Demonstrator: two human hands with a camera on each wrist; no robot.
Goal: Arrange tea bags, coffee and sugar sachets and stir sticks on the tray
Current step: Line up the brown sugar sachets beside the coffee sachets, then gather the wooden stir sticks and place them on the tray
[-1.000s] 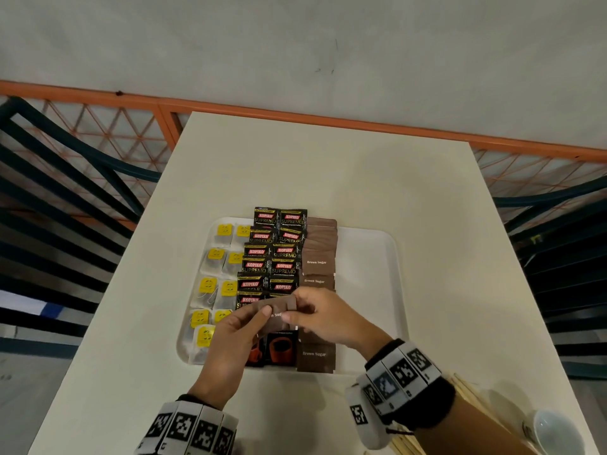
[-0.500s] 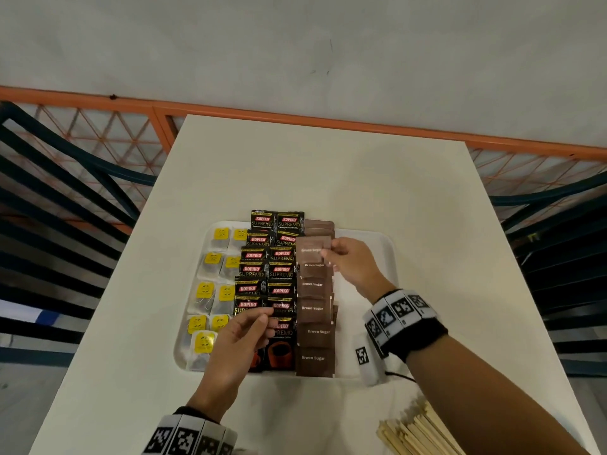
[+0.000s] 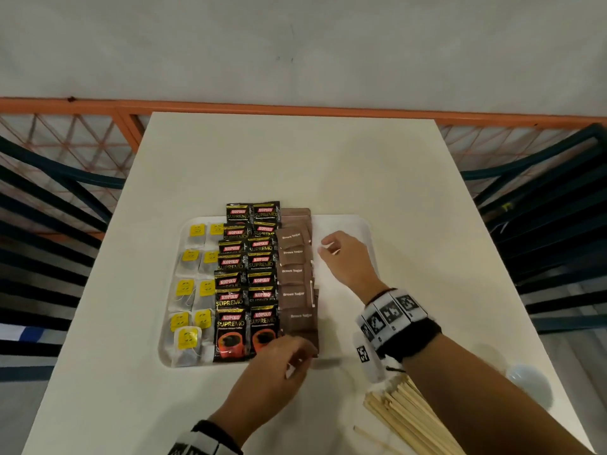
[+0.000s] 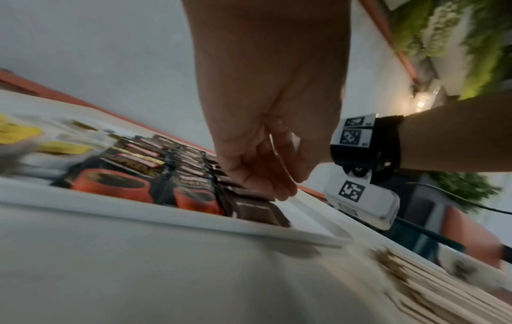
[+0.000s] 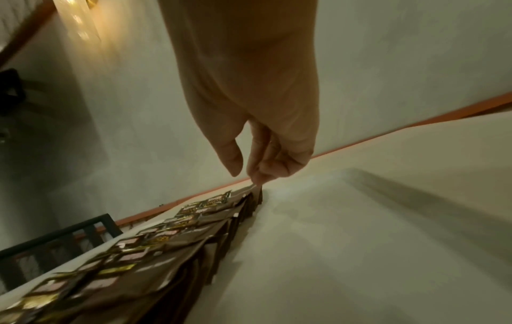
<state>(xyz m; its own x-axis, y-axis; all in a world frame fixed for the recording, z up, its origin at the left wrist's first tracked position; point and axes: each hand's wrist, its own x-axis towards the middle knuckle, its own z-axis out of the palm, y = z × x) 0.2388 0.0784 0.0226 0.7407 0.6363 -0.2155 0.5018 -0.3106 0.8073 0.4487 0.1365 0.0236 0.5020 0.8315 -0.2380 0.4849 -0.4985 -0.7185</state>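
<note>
Right hand [image 3: 348, 257] has left the brown paper sugar sachets [image 3: 294, 274], fingers loosely curled, empty; left hand [image 3: 279, 362] grip unclear. Sachets light, floppy: pinch edges, 3 o'clock side.

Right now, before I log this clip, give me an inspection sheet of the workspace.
Surface: white table, tray on it.
Job's things: tea bags, coffee sachets and brown sugar sachets in columns on tray; stir sticks off tray, near right.
Clutter: white cup.
Hands: left hand at nearest sugar sachet, grip unclear; right hand empty, over bare tray.
Cables: one by the right wrist camera, in the left wrist view.
Surroundings: orange railing, dark chairs.
</note>
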